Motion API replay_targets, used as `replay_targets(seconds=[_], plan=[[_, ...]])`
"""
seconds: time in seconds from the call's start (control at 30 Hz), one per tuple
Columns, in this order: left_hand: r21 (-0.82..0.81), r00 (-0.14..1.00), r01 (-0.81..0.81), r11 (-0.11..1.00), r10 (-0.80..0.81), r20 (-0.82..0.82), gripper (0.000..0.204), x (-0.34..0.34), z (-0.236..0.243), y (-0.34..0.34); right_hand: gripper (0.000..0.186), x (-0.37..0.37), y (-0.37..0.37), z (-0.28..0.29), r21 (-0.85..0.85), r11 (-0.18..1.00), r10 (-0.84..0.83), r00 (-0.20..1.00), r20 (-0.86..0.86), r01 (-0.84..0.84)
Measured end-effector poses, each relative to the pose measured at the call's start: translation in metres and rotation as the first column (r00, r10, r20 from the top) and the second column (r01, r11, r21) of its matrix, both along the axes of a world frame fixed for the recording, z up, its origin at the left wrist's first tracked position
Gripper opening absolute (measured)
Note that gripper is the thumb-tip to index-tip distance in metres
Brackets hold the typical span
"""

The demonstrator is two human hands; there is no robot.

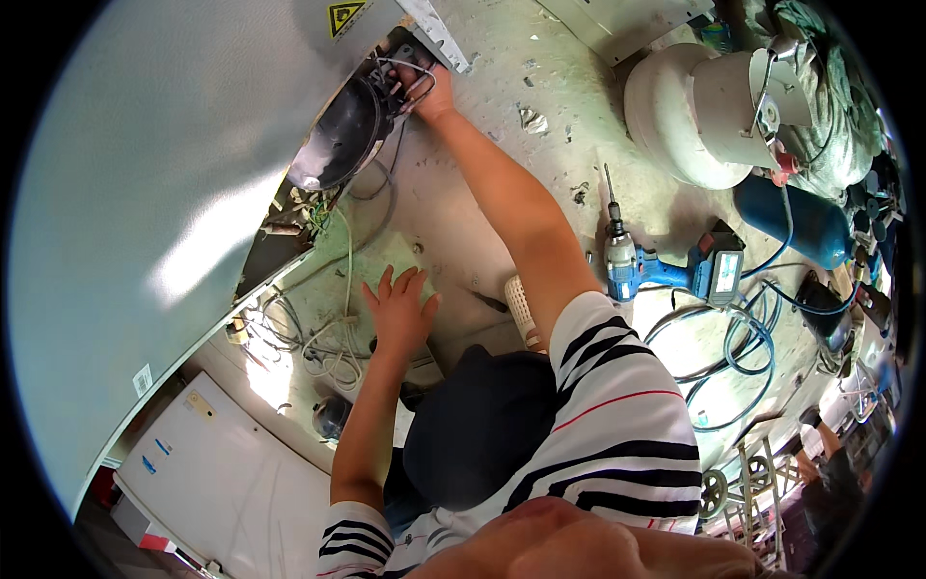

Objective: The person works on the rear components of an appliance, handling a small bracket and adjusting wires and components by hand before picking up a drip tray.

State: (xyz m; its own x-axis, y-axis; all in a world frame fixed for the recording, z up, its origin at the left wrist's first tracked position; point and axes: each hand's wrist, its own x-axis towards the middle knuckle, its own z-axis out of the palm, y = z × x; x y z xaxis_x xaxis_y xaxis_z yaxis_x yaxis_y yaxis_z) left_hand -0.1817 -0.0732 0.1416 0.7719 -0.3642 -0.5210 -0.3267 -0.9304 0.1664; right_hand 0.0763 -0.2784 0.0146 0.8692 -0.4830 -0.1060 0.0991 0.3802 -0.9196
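Note:
A large grey-white appliance cabinet [183,174] fills the left, with a round black compressor [340,135] in its open base. My right hand [430,91] reaches to the compressor's far end, among thin bent metal tubes [417,69] and dark fittings. Its fingers are curled there and partly hidden, so what they grip is not clear. Lower down, my left hand [397,307] hovers over the floor with fingers spread, holding nothing. Loose wires [316,214] stick out of the base beside the compressor. Pale cables [338,352] lie on the floor near my left hand.
To the right, a blue cordless drill [644,265] with a long bit lies on the floor. Beyond are a whitish gas cylinder [666,116], a blue cylinder [801,222] and coiled blue hose [762,352]. A white panel [222,473] stands lower left. Another person's arm [825,439] shows lower right.

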Motion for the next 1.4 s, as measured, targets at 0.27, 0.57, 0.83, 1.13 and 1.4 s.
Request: replay_targets(seconds=[0.27, 0.57, 0.83, 1.13, 1.4], plan=[[0.001, 0.991, 0.063, 0.998, -0.063, -0.119, 0.047, -0.028, -0.011, -0.006, 0.023, 0.030, -0.007, -0.022, -0.395, 0.909, 0.098, 0.989, -0.110, -0.134], [-0.023, 0.983, 0.066, 0.998, -0.069, -0.171, 0.047, -0.032, -0.017, -0.010, 0.023, 0.047, -0.004, -0.046, -0.561, 0.817, -0.091, 0.991, 0.097, 0.130], [-0.068, 0.981, 0.020, 0.998, -0.032, -0.189, 0.045, -0.025, -0.014, -0.011, 0.020, 0.041, 0.000, -0.026, -0.746, 0.611, -0.160, 0.965, 0.209, 0.263], [-0.041, 0.976, 0.012, 0.999, -0.021, -0.216, 0.046, -0.030, -0.020, -0.012, 0.022, 0.043, 0.000, -0.036, -0.744, 0.609, -0.211, 0.960, 0.182, 0.275], [-0.074, 0.977, -0.002, 0.997, -0.014, -0.213, 0.046, -0.034, -0.019, -0.019, 0.023, 0.046, -0.002, -0.040, -0.742, 0.647, -0.130, 0.984, 0.119, 0.175]])
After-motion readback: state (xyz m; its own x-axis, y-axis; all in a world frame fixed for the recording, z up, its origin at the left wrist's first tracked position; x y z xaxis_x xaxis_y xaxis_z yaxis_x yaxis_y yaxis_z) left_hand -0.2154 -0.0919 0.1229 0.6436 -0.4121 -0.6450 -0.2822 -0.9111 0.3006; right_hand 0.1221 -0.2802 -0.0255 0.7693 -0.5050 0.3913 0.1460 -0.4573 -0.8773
